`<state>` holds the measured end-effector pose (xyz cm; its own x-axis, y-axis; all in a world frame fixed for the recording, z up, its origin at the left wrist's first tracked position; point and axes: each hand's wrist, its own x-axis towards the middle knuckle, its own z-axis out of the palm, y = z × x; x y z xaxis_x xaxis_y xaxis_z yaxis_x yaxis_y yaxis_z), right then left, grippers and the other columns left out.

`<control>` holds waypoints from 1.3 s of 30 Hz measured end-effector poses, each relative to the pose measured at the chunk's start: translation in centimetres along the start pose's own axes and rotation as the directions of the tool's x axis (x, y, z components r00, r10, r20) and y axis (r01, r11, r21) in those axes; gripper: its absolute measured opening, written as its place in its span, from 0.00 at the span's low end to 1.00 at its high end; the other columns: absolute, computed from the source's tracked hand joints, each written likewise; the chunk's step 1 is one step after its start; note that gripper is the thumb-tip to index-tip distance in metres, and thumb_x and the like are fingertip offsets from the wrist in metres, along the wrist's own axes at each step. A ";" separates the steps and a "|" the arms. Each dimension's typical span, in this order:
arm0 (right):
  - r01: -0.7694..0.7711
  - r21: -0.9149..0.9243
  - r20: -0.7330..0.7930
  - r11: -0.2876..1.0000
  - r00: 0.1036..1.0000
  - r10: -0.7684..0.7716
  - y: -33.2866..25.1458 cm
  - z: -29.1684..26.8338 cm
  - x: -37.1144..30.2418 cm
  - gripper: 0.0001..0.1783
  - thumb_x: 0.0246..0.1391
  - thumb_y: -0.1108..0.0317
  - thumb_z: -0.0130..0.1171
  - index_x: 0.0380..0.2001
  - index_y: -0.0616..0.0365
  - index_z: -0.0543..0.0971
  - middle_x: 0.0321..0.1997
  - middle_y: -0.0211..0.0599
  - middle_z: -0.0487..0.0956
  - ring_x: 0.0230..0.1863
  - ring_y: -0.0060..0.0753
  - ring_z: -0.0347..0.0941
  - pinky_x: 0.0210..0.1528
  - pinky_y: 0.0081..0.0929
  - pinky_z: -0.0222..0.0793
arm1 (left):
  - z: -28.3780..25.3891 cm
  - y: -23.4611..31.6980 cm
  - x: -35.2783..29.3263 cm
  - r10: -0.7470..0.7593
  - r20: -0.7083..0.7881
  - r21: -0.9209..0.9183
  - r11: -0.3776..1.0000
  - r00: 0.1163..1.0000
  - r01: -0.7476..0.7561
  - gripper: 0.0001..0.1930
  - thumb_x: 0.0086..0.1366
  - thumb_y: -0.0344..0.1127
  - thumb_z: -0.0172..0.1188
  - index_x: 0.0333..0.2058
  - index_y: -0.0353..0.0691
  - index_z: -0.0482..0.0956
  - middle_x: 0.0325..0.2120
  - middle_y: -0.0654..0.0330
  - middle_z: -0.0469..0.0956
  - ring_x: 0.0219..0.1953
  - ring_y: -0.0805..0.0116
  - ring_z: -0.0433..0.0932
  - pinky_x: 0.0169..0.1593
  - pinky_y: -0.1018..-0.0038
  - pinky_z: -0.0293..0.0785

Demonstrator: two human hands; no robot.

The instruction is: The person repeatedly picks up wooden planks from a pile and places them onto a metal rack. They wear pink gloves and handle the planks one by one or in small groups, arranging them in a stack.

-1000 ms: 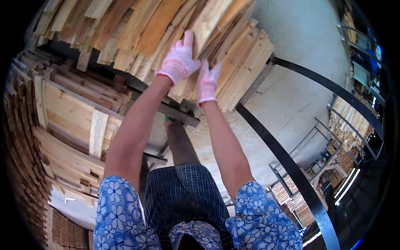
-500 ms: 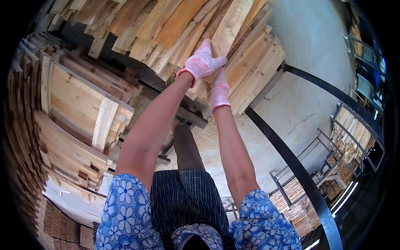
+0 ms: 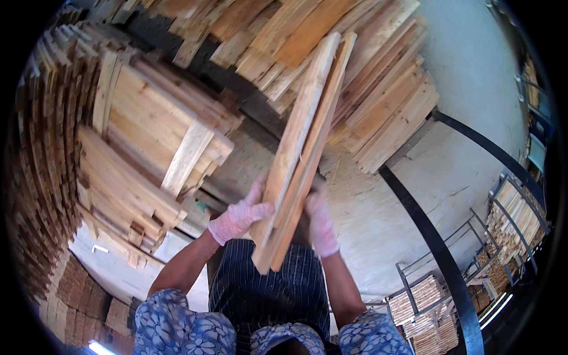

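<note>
Two long, pale wooden boards (image 3: 294, 151) lie side by side in front of my body, tilted with their near ends above my dark striped apron. My left hand (image 3: 238, 219), in a pink-and-white knit glove, is closed on their left edge, thumb on top and the other fingers partly under the wood. Along the right edge is my right hand (image 3: 321, 223), gloved alike. It is blurred, its fingers partly hidden, and I cannot tell whether it grips. Beyond the boards' far ends lies a heap of loose boards (image 3: 390, 121).
To the left stands a stack of planed boards (image 3: 139, 112) with upright slats, beside tall rows of timber (image 3: 35, 136). Black curved metal bars (image 3: 423, 228) cross the right side. Metal racks (image 3: 438, 290) with bundled wood stand farther right on the pale concrete floor (image 3: 378, 236).
My hands have drawn back from the heap toward my body, bringing the two boards along. My hands are now farther apart, and the view has shifted.
</note>
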<state>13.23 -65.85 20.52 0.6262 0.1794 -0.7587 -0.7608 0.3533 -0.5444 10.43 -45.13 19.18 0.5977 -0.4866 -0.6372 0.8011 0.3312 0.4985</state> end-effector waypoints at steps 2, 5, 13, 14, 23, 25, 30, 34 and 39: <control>-0.052 0.129 -0.057 0.990 0.997 0.059 -2.5 3.4 1.2 0.42 0.67 0.42 0.57 0.70 0.64 0.61 0.65 0.46 0.71 0.63 0.39 0.70 0.68 0.36 0.67 | 0.6 -1.2 -1.6 -0.155 -0.004 0.035 0.987 0.988 0.155 0.65 0.60 0.56 0.72 0.76 0.37 0.30 0.75 0.41 0.45 0.78 0.54 0.45 0.77 0.65 0.43; 0.046 -0.024 -0.273 0.999 0.961 -0.051 8.7 -4.2 7.9 0.40 0.67 0.41 0.57 0.68 0.62 0.68 0.65 0.42 0.73 0.65 0.37 0.70 0.70 0.34 0.66 | 3.0 2.5 1.7 -0.194 -0.332 0.536 0.767 0.923 0.353 0.64 0.58 0.53 0.72 0.76 0.36 0.33 0.73 0.39 0.51 0.76 0.46 0.50 0.76 0.66 0.52; -0.064 -0.162 0.085 0.985 0.993 0.079 3.0 7.5 -1.3 0.41 0.61 0.53 0.64 0.70 0.63 0.63 0.62 0.45 0.74 0.60 0.37 0.73 0.64 0.36 0.71 | 2.6 -6.4 -7.5 0.302 -0.383 0.372 0.916 0.873 -0.154 0.64 0.55 0.46 0.74 0.76 0.33 0.33 0.72 0.34 0.51 0.76 0.44 0.51 0.76 0.65 0.51; -0.033 -0.256 0.133 0.966 0.989 0.069 2.0 9.3 -1.4 0.41 0.60 0.54 0.64 0.71 0.61 0.62 0.62 0.45 0.74 0.61 0.37 0.73 0.64 0.36 0.71 | 3.2 -5.4 -8.2 0.313 -0.413 0.288 0.936 0.855 -0.203 0.65 0.55 0.45 0.74 0.76 0.32 0.31 0.72 0.35 0.50 0.76 0.45 0.51 0.76 0.66 0.51; 0.499 -0.792 0.536 0.351 0.844 0.008 2.8 30.9 6.5 0.49 0.57 0.52 0.66 0.76 0.54 0.55 0.68 0.59 0.70 0.64 0.52 0.73 0.65 0.39 0.69 | -5.0 2.2 -12.8 0.287 -0.893 0.180 0.934 0.347 -0.310 0.59 0.61 0.41 0.67 0.76 0.41 0.29 0.67 0.34 0.61 0.68 0.41 0.65 0.69 0.59 0.65; 0.579 -0.815 0.573 -0.027 0.797 -0.192 4.6 33.5 9.5 0.51 0.57 0.50 0.66 0.77 0.51 0.53 0.67 0.64 0.70 0.63 0.58 0.73 0.64 0.44 0.69 | -8.2 3.9 -11.7 0.153 -0.940 0.132 0.987 0.306 -0.087 0.57 0.60 0.44 0.67 0.76 0.44 0.34 0.66 0.31 0.60 0.67 0.33 0.64 0.67 0.52 0.66; 0.287 -0.860 0.387 -0.421 0.906 -0.173 7.6 37.4 14.8 0.54 0.56 0.49 0.67 0.78 0.42 0.48 0.64 0.66 0.67 0.60 0.66 0.73 0.60 0.51 0.72 | -11.0 3.7 -9.6 0.162 -0.955 0.263 0.852 0.250 0.452 0.52 0.59 0.46 0.69 0.74 0.49 0.43 0.67 0.33 0.54 0.67 0.27 0.60 0.66 0.44 0.65; 0.324 -0.838 0.409 -0.439 0.906 -0.112 8.0 36.3 16.0 0.52 0.57 0.50 0.65 0.78 0.39 0.48 0.64 0.65 0.65 0.59 0.67 0.74 0.59 0.54 0.72 | -13.2 1.6 -15.2 0.463 -0.881 0.473 0.854 0.095 0.218 0.36 0.61 0.46 0.68 0.66 0.46 0.67 0.63 0.37 0.64 0.65 0.39 0.67 0.65 0.53 0.70; 0.322 -0.810 0.473 -0.489 0.853 -0.222 6.3 37.3 17.3 0.50 0.59 0.44 0.62 0.77 0.36 0.49 0.64 0.66 0.65 0.59 0.71 0.72 0.60 0.54 0.71 | -26.1 5.0 -27.1 0.106 -0.977 0.188 0.833 0.183 0.521 0.34 0.64 0.64 0.60 0.56 0.41 0.76 0.61 0.48 0.72 0.62 0.43 0.74 0.59 0.53 0.76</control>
<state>25.63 -26.28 17.30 0.7833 0.5089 -0.3570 0.4360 -0.8591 -0.2680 -0.93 -9.20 23.62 0.2252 0.7362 -0.6382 0.9724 -0.1294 0.1939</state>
